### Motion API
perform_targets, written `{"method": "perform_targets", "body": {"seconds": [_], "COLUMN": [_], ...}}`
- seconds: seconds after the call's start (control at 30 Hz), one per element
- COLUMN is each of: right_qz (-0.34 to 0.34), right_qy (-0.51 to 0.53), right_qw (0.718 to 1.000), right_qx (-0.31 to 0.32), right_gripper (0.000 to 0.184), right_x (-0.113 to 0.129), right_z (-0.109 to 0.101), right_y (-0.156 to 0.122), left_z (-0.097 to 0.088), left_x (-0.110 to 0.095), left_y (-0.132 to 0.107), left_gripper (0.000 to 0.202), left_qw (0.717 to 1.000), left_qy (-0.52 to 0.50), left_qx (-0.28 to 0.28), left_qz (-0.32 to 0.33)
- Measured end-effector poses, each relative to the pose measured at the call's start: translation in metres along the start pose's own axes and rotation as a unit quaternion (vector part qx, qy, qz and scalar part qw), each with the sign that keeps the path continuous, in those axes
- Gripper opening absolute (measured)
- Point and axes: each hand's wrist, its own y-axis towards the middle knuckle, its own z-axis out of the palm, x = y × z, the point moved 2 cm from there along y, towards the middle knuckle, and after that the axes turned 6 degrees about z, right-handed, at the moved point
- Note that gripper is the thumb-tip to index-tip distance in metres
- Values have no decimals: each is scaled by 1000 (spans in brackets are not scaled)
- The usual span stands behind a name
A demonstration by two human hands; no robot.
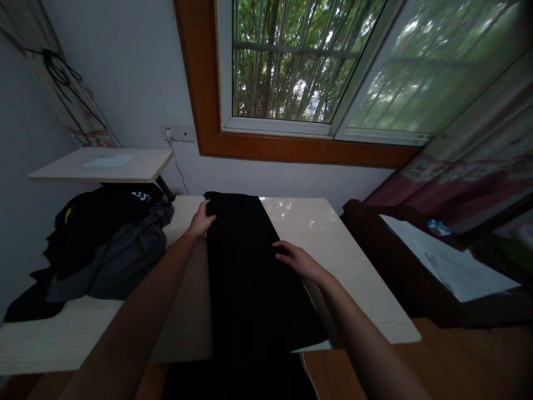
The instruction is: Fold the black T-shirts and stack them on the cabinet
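A black garment (245, 266) lies flat on the pale table, folded into a long strip that runs from the wall side to the near edge. Its kind cannot be made out in the dark cloth. My left hand (201, 221) rests at its far left edge, thumb and forefinger apart on the fabric. Partway down the right edge, my right hand (298, 260) touches the cloth with its fingers stretched out and parted. Neither hand visibly pinches the garment.
Left on the table (358, 278), dark clothes (112, 239) are heaped beneath a small raised shelf (104, 164). A plug and cord (179, 166) hang from the wall socket. To the right stands dark brown furniture (400, 278) bearing a white sheet (449, 261). A window (308, 66) is ahead.
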Motion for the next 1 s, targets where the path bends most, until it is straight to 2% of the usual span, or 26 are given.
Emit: {"method": "perform_targets", "body": {"seconds": [0.1, 0.2, 0.27, 0.4, 0.53, 0.6, 0.67, 0.77, 0.87, 1.0], "right_qz": [3, 32, 35, 11, 33, 39, 46, 75, 88, 93], "right_qy": [48, 69, 72, 84, 155, 168, 192, 230, 189, 122], "right_qw": [997, 989, 988, 996, 985, 979, 973, 965, 974, 981], "right_qx": [62, 125, 129, 36, -68, -106, -121, -101, -90, -121], "right_gripper": [32, 34, 38, 44, 46, 42, 39, 43, 45, 44], "right_x": [1, 3, 6, 6, 1, 2, 6, 15, 23, 22], "right_z": [5, 7, 6, -1, -5, -6, -8, -7, -5, -6], "right_y": [-8, -14, -13, 8, 50, 72, 92, 116, 137, 160], "left_z": [5, 11, 12, 8, 3, 3, 4, 6, 7, 6], "left_x": [-2, -2, 0, 6, 13, 13, 10, 3, -6, -15], "left_y": [3, 5, 4, -2, -13, -23, -36, -57, -73, -81], "left_gripper": [76, 76, 74, 67, 65, 63, 62, 60, 51, 36], "left_qw": [1000, 999, 999, 999, 996, 994, 991, 988, 981, 971], "left_qy": [-17, -27, -20, 18, 47, 47, 56, 86, 119, 153], "left_qx": [0, -7, -12, -27, -73, -98, -105, -104, -97, -76], "left_qz": [-25, -34, -31, -7, -10, 19, 55, 79, 117, 164]}}
